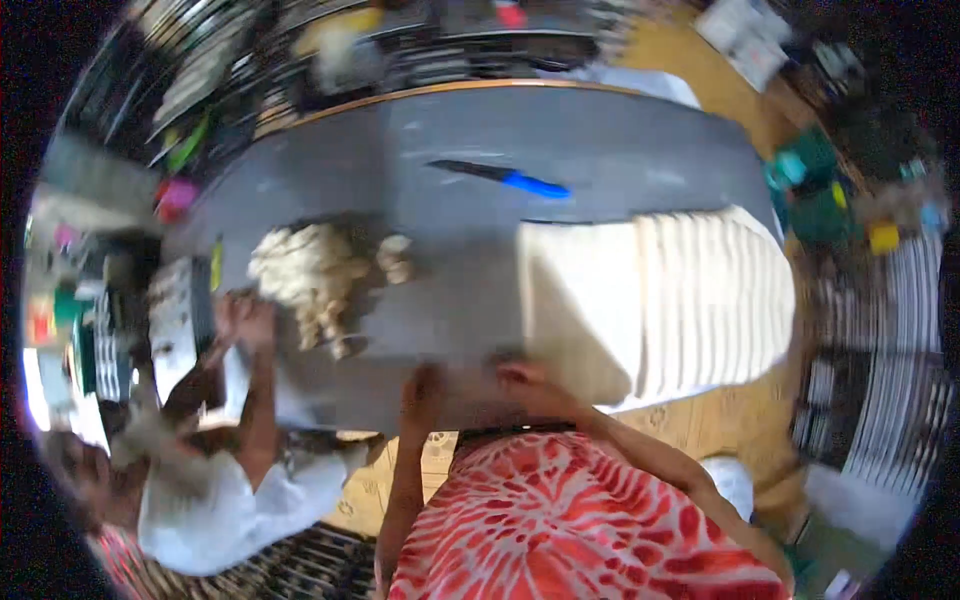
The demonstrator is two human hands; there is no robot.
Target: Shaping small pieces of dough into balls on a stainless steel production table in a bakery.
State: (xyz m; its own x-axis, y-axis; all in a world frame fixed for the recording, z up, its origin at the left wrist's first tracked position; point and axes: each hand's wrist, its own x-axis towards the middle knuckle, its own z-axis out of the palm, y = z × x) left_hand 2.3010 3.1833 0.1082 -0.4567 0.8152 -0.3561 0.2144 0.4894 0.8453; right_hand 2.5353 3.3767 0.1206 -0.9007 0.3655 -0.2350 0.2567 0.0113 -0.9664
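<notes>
My left hand (pixel 424 388) and my right hand (pixel 520 376) are over the near edge of a grey tabletop (pixel 450 300), a short way apart. Both are smeared by motion, so their fingers and anything small in them cannot be made out. To the right of my right hand lies a large pale sheet (pixel 580 275), plain on its left part and lined with long parallel ridges on the right. A heap of pale, dough-like lumps (pixel 305 265) sits at the left, with a small separate clump (pixel 395 258) beside it. Farther back rests a knife (pixel 505 176) with a dark blade and blue handle.
At the left, a co-worker in a white top (pixel 220 510) reaches a hand (pixel 245 320) to the heap's edge. Stacked racks or trays (pixel 890 360) stand beyond the table's right end. Dark shelving (pixel 450 45) with blurred items runs along the far side.
</notes>
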